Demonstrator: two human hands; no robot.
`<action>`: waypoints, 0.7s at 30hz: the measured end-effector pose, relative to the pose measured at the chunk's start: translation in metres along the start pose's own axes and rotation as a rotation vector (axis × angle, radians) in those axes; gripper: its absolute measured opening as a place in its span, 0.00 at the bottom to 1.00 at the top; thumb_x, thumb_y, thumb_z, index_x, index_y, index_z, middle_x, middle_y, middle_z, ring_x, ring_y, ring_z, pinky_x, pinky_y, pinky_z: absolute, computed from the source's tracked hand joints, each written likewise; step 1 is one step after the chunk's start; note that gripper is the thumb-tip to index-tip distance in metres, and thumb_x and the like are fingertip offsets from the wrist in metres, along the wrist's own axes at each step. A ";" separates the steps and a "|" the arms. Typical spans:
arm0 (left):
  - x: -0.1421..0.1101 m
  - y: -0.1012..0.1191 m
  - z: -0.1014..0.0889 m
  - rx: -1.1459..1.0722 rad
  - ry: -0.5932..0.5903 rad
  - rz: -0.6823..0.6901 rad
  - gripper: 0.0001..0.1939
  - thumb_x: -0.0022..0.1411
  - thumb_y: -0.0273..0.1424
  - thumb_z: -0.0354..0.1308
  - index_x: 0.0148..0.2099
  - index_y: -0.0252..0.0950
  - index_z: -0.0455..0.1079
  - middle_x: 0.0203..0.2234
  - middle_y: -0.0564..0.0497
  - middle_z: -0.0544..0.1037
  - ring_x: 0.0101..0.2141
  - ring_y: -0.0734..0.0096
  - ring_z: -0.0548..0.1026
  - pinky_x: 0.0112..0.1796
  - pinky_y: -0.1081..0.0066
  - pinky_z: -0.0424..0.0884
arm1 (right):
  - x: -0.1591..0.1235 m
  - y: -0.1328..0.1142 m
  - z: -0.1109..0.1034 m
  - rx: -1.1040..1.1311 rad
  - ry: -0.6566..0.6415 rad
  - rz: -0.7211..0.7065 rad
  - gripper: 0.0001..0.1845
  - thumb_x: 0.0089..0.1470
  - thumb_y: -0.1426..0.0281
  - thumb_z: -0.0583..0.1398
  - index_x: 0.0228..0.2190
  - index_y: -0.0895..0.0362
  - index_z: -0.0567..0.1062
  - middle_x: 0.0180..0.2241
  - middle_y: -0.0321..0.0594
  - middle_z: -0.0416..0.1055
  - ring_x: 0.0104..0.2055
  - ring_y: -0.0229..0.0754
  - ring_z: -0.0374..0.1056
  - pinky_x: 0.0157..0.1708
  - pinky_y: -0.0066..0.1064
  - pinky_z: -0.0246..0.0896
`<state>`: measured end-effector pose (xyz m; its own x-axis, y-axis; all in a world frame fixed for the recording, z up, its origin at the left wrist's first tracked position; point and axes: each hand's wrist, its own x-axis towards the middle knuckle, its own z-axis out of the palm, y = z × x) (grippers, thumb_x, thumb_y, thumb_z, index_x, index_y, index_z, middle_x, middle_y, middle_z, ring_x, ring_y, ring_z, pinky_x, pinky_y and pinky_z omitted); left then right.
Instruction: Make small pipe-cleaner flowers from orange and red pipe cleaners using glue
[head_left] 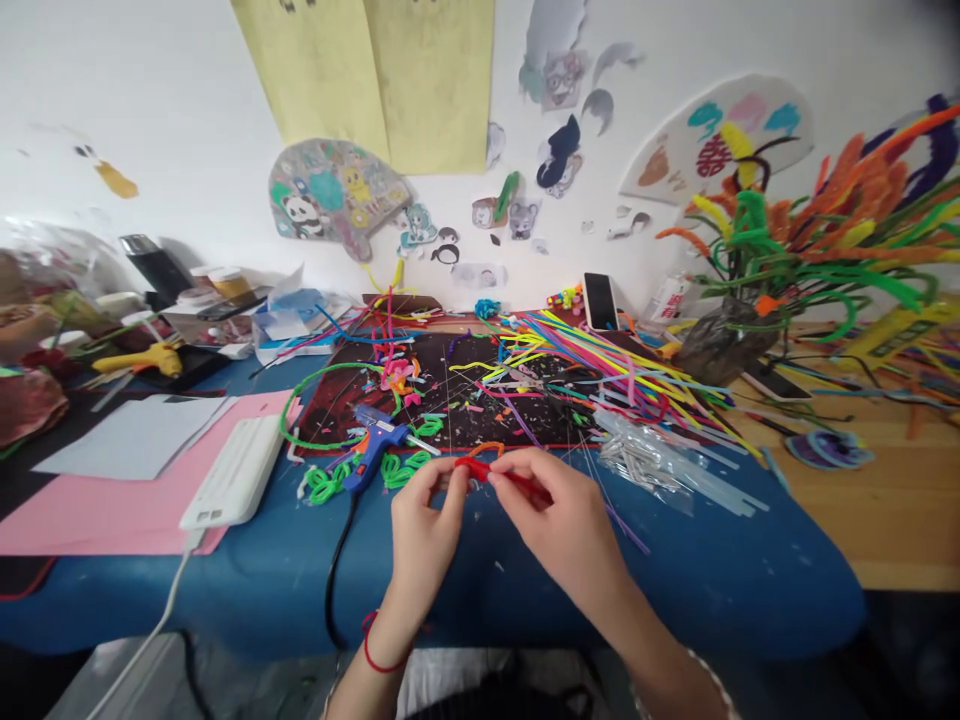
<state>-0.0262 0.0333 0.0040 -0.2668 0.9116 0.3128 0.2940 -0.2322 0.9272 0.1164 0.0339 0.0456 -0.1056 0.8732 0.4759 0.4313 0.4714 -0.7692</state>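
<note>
Between my two hands, above the front part of the blue table cover (465, 590), is a red pipe cleaner (475, 465). My left hand (426, 530) pinches one part of it with thumb and forefinger. Closed on the same red pipe cleaner, a little to the right, is my right hand (561, 510); part of the red length runs under its fingers. Just beyond the fingertips lies an orange pipe cleaner loop (491, 449). A blue hot glue gun (376, 447) rests left of my hands, among green looped pipe cleaner pieces (405, 468).
A dark mat (457, 400) strewn with scraps lies ahead. Long coloured pipe cleaners (637, 365) and a clear plastic bag (649, 460) are at the right. At the left sit a white power bank (234, 470) with a cable and pink paper (112, 510). A phone (600, 301) leans at the back.
</note>
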 end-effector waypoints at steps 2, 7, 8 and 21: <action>-0.004 0.003 -0.006 0.061 -0.023 0.032 0.08 0.61 0.32 0.56 0.33 0.35 0.74 0.25 0.51 0.80 0.27 0.68 0.78 0.32 0.72 0.72 | 0.013 0.000 -0.006 -0.023 -0.041 -0.083 0.04 0.56 0.72 0.58 0.32 0.54 0.74 0.29 0.36 0.76 0.28 0.37 0.71 0.29 0.27 0.65; -0.011 0.011 -0.022 0.096 -0.050 -0.004 0.10 0.60 0.34 0.58 0.30 0.35 0.76 0.23 0.51 0.80 0.25 0.68 0.78 0.31 0.72 0.72 | 0.047 0.013 0.001 -0.028 -0.202 -0.252 0.04 0.58 0.73 0.59 0.32 0.55 0.74 0.30 0.34 0.73 0.30 0.36 0.70 0.32 0.27 0.64; -0.012 0.012 -0.025 0.075 -0.054 -0.033 0.10 0.60 0.35 0.58 0.30 0.35 0.76 0.22 0.51 0.80 0.25 0.68 0.78 0.30 0.73 0.72 | 0.052 0.015 0.005 -0.046 -0.222 -0.313 0.04 0.59 0.73 0.59 0.32 0.55 0.74 0.31 0.35 0.73 0.32 0.37 0.70 0.34 0.28 0.64; -0.023 -0.004 -0.118 -0.195 0.407 -0.231 0.04 0.51 0.31 0.67 0.28 0.36 0.78 0.19 0.54 0.79 0.23 0.71 0.74 0.29 0.74 0.70 | 0.031 -0.011 0.060 -0.264 -0.385 -0.202 0.23 0.67 0.64 0.48 0.29 0.57 0.78 0.30 0.43 0.75 0.33 0.41 0.73 0.36 0.30 0.67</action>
<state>-0.1297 -0.0272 0.0169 -0.6523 0.7493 0.1142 0.0183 -0.1350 0.9907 0.0547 0.0634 0.0428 -0.5112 0.7738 0.3741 0.5745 0.6314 -0.5209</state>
